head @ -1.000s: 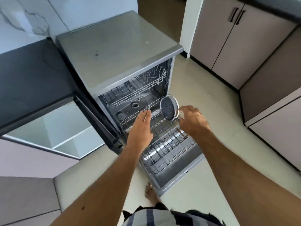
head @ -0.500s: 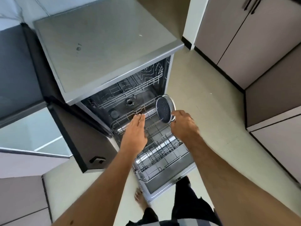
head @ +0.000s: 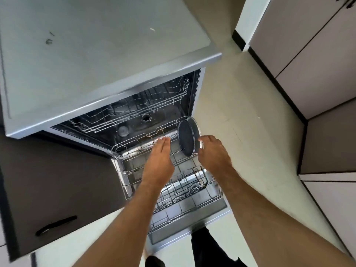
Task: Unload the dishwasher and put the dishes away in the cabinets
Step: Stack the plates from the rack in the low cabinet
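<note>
A silver dishwasher [head: 96,60] stands open, its door [head: 192,224] folded down to the floor. The wire rack [head: 134,151] is pulled out over the door. A round dark plate [head: 187,137] with a pale rim stands on edge at the rack's right end. My left hand [head: 159,160] reaches over the rack, fingers straight and together, just left of the plate and holding nothing. My right hand [head: 213,153] is at the plate's right rim, fingers spread beside it; whether they touch the rim is unclear.
An open dark cabinet door [head: 57,199] with a black handle [head: 55,225] hangs at the left, close to the rack. Beige cabinets [head: 312,60] line the right wall. Pale floor [head: 250,112] lies between them and the dishwasher. My leg shows below the door.
The view has moved closer and lower over the dishwasher. Both hands have reached further in towards the plate, the right one now beside its rim.
</note>
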`<state>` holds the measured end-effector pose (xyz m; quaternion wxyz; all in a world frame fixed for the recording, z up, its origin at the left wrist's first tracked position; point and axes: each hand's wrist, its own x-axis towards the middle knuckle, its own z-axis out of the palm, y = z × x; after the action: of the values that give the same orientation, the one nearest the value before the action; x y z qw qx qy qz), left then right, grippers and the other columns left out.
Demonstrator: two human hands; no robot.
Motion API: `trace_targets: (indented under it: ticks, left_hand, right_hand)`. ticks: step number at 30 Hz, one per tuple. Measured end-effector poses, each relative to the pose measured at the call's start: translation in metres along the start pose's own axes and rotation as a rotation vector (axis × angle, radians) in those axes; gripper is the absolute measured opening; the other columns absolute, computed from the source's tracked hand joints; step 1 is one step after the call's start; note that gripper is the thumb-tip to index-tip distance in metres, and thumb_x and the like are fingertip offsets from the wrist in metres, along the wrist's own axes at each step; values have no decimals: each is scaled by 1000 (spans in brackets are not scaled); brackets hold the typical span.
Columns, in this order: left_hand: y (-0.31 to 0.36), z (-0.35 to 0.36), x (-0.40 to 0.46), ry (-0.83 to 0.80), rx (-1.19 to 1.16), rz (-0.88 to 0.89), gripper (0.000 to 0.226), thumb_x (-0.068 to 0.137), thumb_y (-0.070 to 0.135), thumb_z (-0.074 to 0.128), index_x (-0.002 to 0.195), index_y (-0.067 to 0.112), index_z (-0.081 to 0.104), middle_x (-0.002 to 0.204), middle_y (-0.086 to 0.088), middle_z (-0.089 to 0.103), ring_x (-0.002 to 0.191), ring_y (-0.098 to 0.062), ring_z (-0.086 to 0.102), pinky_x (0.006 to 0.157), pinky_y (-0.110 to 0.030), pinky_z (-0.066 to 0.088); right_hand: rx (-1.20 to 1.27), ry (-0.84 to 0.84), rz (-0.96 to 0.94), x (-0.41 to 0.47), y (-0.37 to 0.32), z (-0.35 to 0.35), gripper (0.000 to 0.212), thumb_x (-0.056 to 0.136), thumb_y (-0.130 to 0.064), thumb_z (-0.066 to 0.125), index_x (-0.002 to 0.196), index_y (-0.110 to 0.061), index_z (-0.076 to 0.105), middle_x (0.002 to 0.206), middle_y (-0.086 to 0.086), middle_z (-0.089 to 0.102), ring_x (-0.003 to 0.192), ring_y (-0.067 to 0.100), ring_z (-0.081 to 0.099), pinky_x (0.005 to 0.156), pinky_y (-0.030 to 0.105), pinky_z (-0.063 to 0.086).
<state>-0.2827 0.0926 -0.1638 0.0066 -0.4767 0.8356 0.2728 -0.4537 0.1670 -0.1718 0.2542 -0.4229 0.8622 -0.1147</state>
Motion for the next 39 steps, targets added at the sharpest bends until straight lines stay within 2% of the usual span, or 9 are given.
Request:
trace_targets:
  ticks: [10, 15, 18, 26, 30, 33, 35, 37, 39]
  left_hand:
    - [-9, 83, 46, -77, -56, -134, 77, 93, -3, 38, 157, 24, 4, 164, 5, 1, 147, -12, -6, 113, -34, -4]
    - [-14, 125, 75, -87, -77, -125, 68, 97, 2, 41, 157, 17, 11, 164, 1, 10, 150, -15, 4, 115, -28, 3]
    - [-15, 148, 89, -114, -120, -148, 64, 99, 5, 41, 156, 16, 14, 163, 1, 11, 150, -15, 5, 115, -27, 6]
    - [-16, 203, 118, -135, -133, -126, 65, 97, 7, 47, 155, 15, 19, 160, 0, 21, 147, -16, 19, 114, -25, 15]
    - [-17, 227, 146, -122, -116, -129, 67, 92, 11, 55, 152, 18, 26, 153, 1, 33, 141, -18, 31, 117, -37, 30]
    - [-17, 242, 167, -104, -112, -126, 51, 88, 33, 55, 138, 27, 44, 133, 8, 50, 120, -12, 48, 100, -41, 50]
    - [-18, 253, 177, -135, -70, -131, 56, 80, 50, 45, 133, 29, 46, 129, 9, 52, 111, -11, 53, 91, -41, 55]
    - [-18, 261, 183, -145, -90, -139, 66, 74, 58, 40, 133, 30, 45, 129, 7, 52, 106, -15, 58, 85, -41, 57]
    - [-17, 265, 186, -139, -150, -154, 60, 77, 55, 50, 131, 31, 44, 121, 7, 56, 98, -15, 63, 82, -41, 58]
  right_hand:
    - [17, -130, -16, 59, 47, 58, 51, 86, -9, 64, 135, -19, 53, 133, 6, 55, 118, 27, 53, 97, 43, 51]
    - [-27, -175, -49, 85, 66, 85, 56, 85, -5, 62, 138, -17, 50, 138, 6, 50, 121, 30, 49, 98, 46, 50]
    - [-44, -188, -53, 100, 77, 94, 59, 86, -4, 58, 142, -15, 45, 150, 7, 37, 124, 33, 46, 100, 48, 48]
    - [-10, -175, -94, 146, 103, 127, 57, 95, -22, 61, 147, -20, 37, 163, 5, 11, 119, 39, 55, 96, 49, 52]
    - [-33, -215, -167, 163, 105, 128, 56, 97, -24, 54, 149, -20, 34, 164, 4, 7, 118, 42, 56, 96, 50, 50]
    - [-144, -225, -221, 174, 109, 132, 53, 100, -24, 49, 150, -19, 33, 165, -1, 8, 117, 43, 58, 96, 49, 50]
    - [-190, -233, -243, 180, 115, 135, 51, 101, -20, 44, 151, -17, 32, 164, -2, 10, 116, 42, 58, 94, 48, 51]
    - [-245, -216, -276, 184, 119, 136, 52, 100, -12, 46, 150, -15, 33, 165, -4, 3, 103, 39, 64, 85, 45, 55]
    - [-324, -221, -324, 191, 124, 141, 50, 100, -10, 47, 149, -13, 36, 166, -3, 2, 91, 37, 67, 72, 32, 55]
